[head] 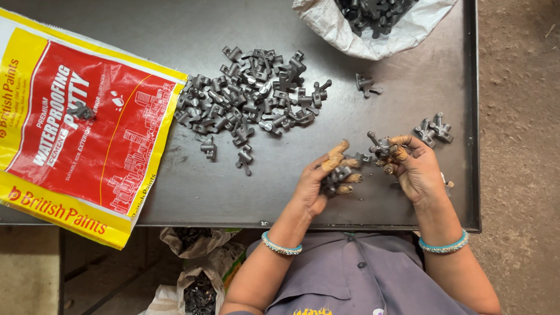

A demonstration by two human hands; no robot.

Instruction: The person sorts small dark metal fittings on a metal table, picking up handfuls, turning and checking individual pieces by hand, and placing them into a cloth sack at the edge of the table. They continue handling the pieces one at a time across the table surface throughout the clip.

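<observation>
The left hand [324, 177] is curled around a few small dark metal castings [336, 175], its fingers closed over them near the front part of the dark metal table [231, 192]. Just beside it, the right hand [415, 169] pinches a single casting [380, 147] between thumb and fingertips, held a little above the tabletop, with the two hands almost touching. To the right of the right hand, a small cluster of castings [434, 130] lies close to the table's raised right edge, leaving little room on that side. One stray casting [365, 84] sits alone farther back. The main heap of loose castings [251, 101] spreads across the middle of the table, well apart from the hands, with bare surface between heap and hands. At the back edge a white woven sack [350, 35] stands open, full of the same parts. A red, yellow and white printed bag [67, 124] lies flat over the table's left side and overhangs its front edge. Below the table, by the person's left arm, more bags [197, 289] holding dark parts sit on the floor.
</observation>
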